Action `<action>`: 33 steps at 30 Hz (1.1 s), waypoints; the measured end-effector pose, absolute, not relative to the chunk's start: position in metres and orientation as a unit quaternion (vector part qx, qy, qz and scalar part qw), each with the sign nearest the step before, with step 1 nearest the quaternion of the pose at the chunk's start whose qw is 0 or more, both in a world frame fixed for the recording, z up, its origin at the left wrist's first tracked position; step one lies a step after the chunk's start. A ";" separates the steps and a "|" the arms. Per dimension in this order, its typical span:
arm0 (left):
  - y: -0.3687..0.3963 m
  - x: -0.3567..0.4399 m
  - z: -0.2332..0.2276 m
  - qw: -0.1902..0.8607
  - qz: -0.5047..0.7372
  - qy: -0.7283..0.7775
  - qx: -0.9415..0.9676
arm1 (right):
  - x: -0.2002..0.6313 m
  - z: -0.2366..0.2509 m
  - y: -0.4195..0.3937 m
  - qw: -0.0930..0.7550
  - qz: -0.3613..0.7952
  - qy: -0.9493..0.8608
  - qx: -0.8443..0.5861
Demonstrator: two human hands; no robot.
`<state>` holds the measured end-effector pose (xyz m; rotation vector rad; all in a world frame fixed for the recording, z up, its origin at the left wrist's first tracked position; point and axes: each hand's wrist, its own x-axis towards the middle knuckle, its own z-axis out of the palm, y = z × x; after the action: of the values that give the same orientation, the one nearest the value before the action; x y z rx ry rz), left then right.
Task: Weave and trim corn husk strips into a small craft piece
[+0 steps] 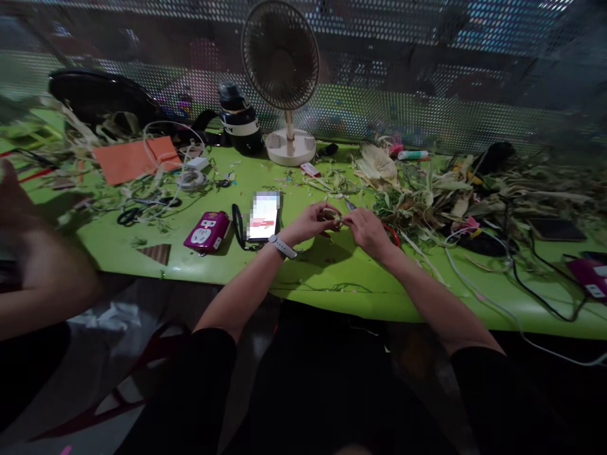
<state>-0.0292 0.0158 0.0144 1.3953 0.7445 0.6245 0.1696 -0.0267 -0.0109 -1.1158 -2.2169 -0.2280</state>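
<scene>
Over the front of the green table, my left hand [315,224] wears a pale wristband and has its fingers curled in a pinch. Its fingertips meet those of my right hand [366,230] at a small pale strip [339,220], too small to name for sure. A grey pointed blade tip shows beyond my right fingers and a red loop handle [393,235] beside the wrist; these look like scissors in that hand, mostly hidden by it. To the left of my left hand lies a lit phone [264,216] with a black strap. Dried corn husks [377,164] and green scraps [403,205] lie right of my hands.
A fan [290,146] and a dark bottle [241,123] stand at the back before a perforated metal screen. Left are a purple power socket [207,232], black scissors [128,217], orange paper [126,161] and cables. Another person's arm [42,272] is at far left. A white cord [493,306] crosses the right edge.
</scene>
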 end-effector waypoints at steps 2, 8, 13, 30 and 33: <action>0.016 -0.029 0.014 0.641 0.289 0.324 0.632 | 0.169 -0.010 -0.029 0.339 -0.056 -0.828 -0.444; 0.014 -0.027 0.013 0.640 0.326 0.307 0.624 | 0.164 -0.004 -0.033 0.434 0.100 -0.751 -0.488; 0.010 -0.026 0.014 0.713 0.314 0.318 0.540 | 0.159 -0.003 -0.035 0.478 0.247 -0.669 -0.512; 0.014 -0.026 0.014 0.695 0.406 0.343 0.484 | 0.180 0.005 -0.027 0.389 0.068 -0.787 -0.474; 0.014 -0.025 0.014 0.685 0.377 0.360 0.509 | 0.180 0.009 -0.031 0.336 -0.055 -0.819 -0.461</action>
<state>-0.0252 0.0135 0.0144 1.1412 0.8078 0.8448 0.1804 -0.0307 0.0086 -1.2030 -2.1358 -0.1432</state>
